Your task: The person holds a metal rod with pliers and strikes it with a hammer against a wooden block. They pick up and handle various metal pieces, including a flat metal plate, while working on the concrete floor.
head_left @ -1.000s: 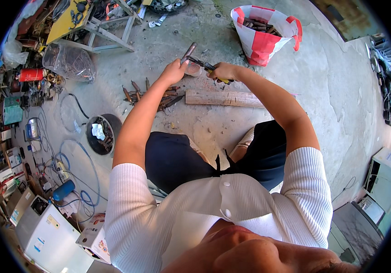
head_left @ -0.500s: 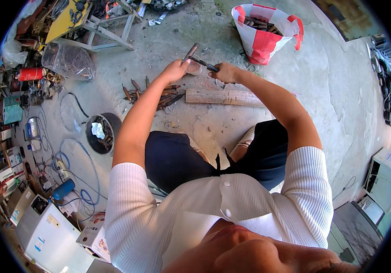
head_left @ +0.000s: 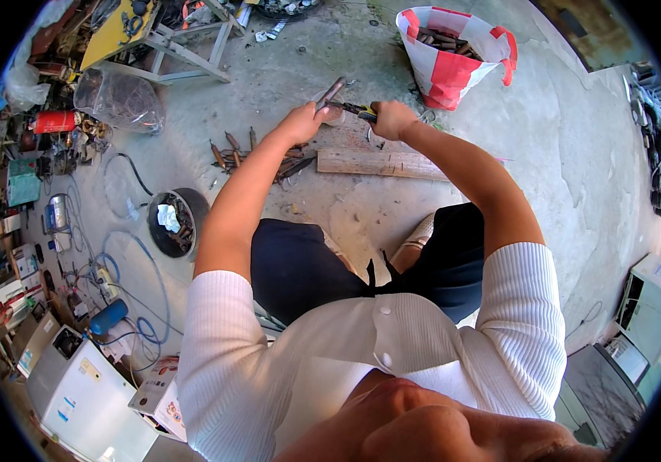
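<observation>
My left hand (head_left: 305, 123) is closed around a brownish, tube-shaped metal piece (head_left: 331, 92), which points up and away to the right. My right hand (head_left: 394, 121) grips pliers (head_left: 359, 111) with yellow and black handles; their dark jaws reach left to the metal piece beside my left fingers. Whether the jaws are clamped on it is too small to tell. Just below lies a roundish reddish block (head_left: 336, 118), partly covered by the tool and hand. Several similar brown tubes (head_left: 232, 146) lie on the floor by my left forearm, which hides part of the pile.
A wooden board (head_left: 380, 163) lies between my feet and hands. A red-and-white bag (head_left: 447, 73) of brown pieces stands far right. At left are a dark bucket (head_left: 162, 245) with metal pieces, blue hoses (head_left: 162, 296), a clear plastic bag (head_left: 118, 100) and a yellow-topped stand (head_left: 115, 35).
The pliers have turned in my right hand, so their yellow-and-black handles now show. My right hand has moved slightly right; my left still holds the metal piece.
</observation>
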The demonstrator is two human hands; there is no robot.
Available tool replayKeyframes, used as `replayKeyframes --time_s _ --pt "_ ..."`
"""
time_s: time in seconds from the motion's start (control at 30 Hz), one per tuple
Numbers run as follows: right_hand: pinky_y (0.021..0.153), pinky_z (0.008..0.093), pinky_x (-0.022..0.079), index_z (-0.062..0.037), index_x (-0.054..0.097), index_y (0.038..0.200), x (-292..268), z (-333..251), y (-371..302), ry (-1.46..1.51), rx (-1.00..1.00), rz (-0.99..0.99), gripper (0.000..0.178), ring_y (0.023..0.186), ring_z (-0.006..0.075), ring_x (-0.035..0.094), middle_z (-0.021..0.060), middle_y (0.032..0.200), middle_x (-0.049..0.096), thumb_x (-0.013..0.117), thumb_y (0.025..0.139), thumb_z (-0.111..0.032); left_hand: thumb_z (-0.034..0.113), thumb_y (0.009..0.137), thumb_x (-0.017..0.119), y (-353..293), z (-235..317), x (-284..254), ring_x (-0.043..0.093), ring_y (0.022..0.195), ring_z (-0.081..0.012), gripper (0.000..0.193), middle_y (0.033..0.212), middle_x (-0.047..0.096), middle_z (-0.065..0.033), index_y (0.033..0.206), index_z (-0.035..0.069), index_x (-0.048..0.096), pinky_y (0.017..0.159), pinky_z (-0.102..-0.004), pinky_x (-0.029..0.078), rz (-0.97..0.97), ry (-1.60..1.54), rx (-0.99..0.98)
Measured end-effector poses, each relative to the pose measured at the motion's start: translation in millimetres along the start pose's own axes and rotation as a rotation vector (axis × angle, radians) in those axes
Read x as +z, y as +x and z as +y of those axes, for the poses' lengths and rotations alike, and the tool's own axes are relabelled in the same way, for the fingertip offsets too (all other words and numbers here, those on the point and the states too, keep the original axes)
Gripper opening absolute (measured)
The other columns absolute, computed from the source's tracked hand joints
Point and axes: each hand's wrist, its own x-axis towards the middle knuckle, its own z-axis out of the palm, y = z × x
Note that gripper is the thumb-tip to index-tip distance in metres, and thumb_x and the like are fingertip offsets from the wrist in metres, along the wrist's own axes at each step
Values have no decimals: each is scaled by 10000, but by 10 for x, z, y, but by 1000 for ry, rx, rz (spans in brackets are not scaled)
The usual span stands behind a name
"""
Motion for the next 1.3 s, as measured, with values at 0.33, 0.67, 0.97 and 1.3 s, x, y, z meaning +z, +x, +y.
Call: replayKeyframes --time_s 0.33,0.67,0.97,1.3 --pt "783 415 518 -94 689 959 -32 -79 207 32 21 -86 283 896 347 652 187 942 680 576 770 -271 412 963 416 26 -59 -13 594 883 -448 466 897 625 -274 977 -41 524 765 -501 463 23 182 -83" --pt "840 401 508 -74 691 1007 81 -234 4 124 200 10 335 959 345 643 196 1013 668 577 772 -283 448 950 408 108 -33 162 590 931 -443 504 953 622 -278 1024 -33 538 802 -495 453 142 56 -192" --pt "849 408 504 -79 688 1005 362 -276 99 181 216 33 327 961 345 641 195 1002 669 588 769 -282 415 941 441 89 -19 174 588 962 -433 457 994 621 -274 1031 -19 550 826 -495 457 123 63 -284" --pt "802 425 516 -102 689 973 -70 68 128 -14 -24 45 303 874 359 653 183 926 679 606 753 -293 410 947 457 38 35 51 585 821 -465 447 829 615 -271 914 -31 525 710 -492 452 114 -12 6"
